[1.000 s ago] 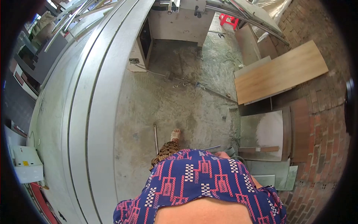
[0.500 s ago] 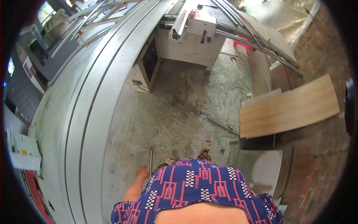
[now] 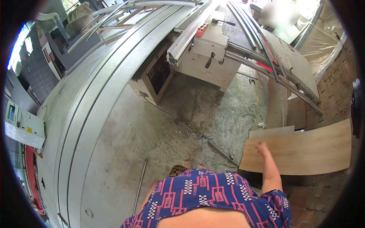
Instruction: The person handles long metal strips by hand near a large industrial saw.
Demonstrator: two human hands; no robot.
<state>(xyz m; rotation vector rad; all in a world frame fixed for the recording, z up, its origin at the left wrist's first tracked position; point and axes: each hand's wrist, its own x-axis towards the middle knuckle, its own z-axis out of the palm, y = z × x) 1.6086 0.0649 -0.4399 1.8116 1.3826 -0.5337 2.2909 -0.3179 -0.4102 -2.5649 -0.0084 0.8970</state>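
Note:
My right hand is stretched out to the right, over the upper left part of a wood-grain panel. Its fingers look loosely apart, with nothing visible in them. Behind that panel, the edge of a paler board sticks out. My left forearm shows only as a sliver beside my patterned shirt, and the hand itself is hidden. Close to that arm a thin metal rod slants up from the floor side.
A long grooved metal sliding table runs along my left. Ahead stands a machine cabinet with a crank handle, a fence rail and a red block on top. A bar crosses the concrete floor. Metal rails jut out at right.
My right hand has come into view and reached out over the wood-grain panel. My left hand has dropped out of sight behind my shirt. The view has shifted as my head moved.

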